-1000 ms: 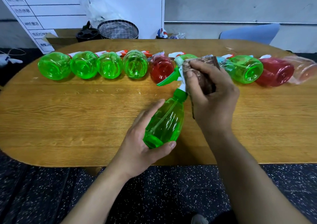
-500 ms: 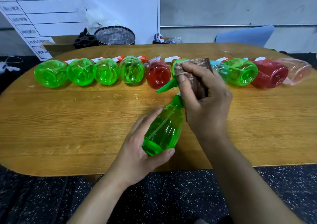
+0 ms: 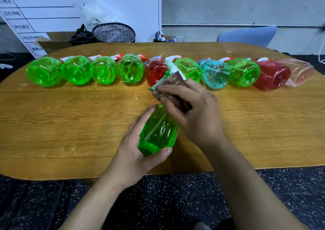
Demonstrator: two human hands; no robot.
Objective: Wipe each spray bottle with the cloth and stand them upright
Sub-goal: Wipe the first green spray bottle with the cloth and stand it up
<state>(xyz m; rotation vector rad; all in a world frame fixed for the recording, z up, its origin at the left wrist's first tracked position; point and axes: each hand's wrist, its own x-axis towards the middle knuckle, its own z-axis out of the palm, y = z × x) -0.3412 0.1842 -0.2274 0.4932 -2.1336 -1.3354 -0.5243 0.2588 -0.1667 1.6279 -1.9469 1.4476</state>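
Note:
A green spray bottle (image 3: pixel 159 131) lies tilted over the table's near middle, its base toward me. My left hand (image 3: pixel 135 152) grips its lower body. My right hand (image 3: pixel 191 111) holds a brown cloth (image 3: pixel 171 84) pressed around the bottle's neck and white spray head (image 3: pixel 173 68). Behind them, several bottles lie on their sides in a row: green ones at the left (image 3: pixel 44 71), a red one (image 3: pixel 155 71), another green (image 3: pixel 190 68), a light blue one (image 3: pixel 216 74), a green (image 3: pixel 245 72), a red (image 3: pixel 272 75) and a pale pink one (image 3: pixel 299 71).
The oval wooden table (image 3: pixel 70 124) has its near edge just below my hands. Past its far edge stand a wire basket (image 3: pixel 113 32), a cardboard box (image 3: pixel 52 42), a white board (image 3: pixel 35 9) and a blue chair back (image 3: pixel 248 36).
My right hand with the cloth has slid down from the spray head toward the neck. The camera view has shifted slightly; my left hand keeps its grip on the bottle.

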